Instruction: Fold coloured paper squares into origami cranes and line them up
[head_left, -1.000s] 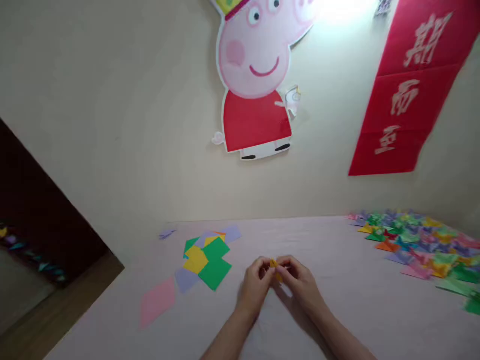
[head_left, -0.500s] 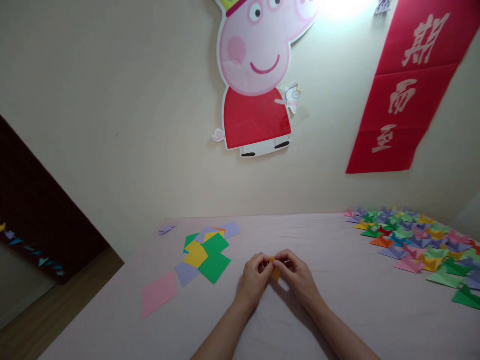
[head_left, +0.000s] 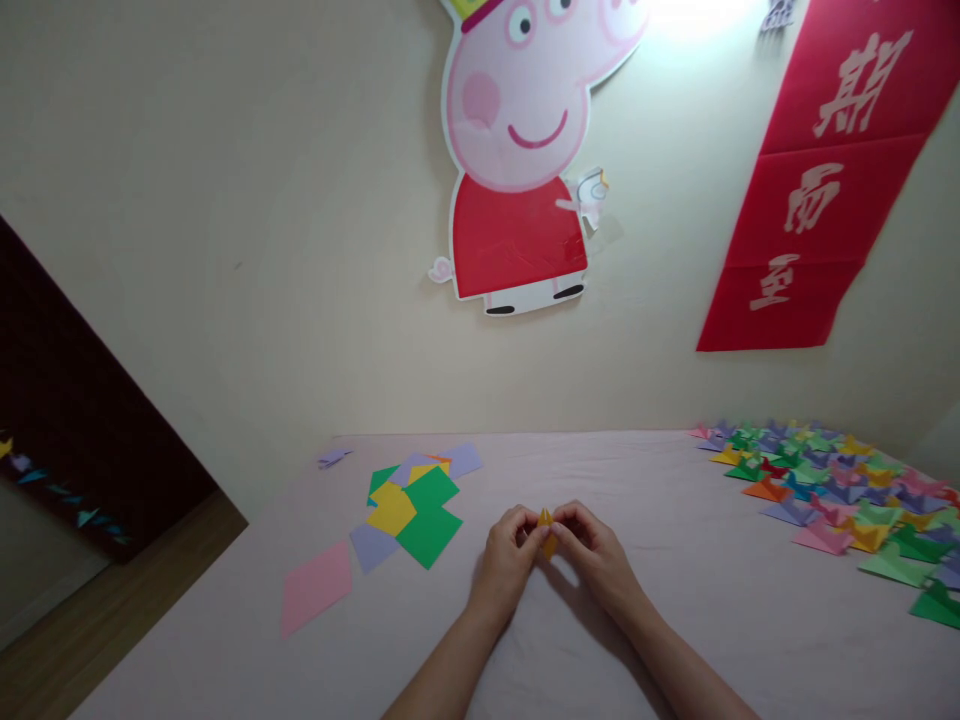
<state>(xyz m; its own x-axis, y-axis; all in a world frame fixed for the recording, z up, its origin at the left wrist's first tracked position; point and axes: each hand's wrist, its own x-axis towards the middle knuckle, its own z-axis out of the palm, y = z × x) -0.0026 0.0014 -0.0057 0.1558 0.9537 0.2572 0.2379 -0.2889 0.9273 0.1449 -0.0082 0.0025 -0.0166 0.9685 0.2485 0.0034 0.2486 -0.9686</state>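
Note:
A small folded piece of yellow paper (head_left: 549, 546) stands between my two hands, just above the pale cloth (head_left: 420, 650). Two narrow points show at its top. My left hand (head_left: 508, 555) pinches its left side between thumb and fingers. From the right, my right hand (head_left: 596, 555) pinches it the same way, with the thumb across its front. Both hands are closed on it, and the fingertips hide part of its folds.
Loose paper squares (head_left: 429, 535) in green, yellow and purple overlap to the left, with a pink square (head_left: 318, 590) nearer me. Rows of folded paper figures (head_left: 847, 490) fill the right side. The wall (head_left: 360, 330) rises behind the cloth.
More of the yellow paper's two upper points shows between my fingertips. Both hands stay in nearly the same place. The view has shifted slightly.

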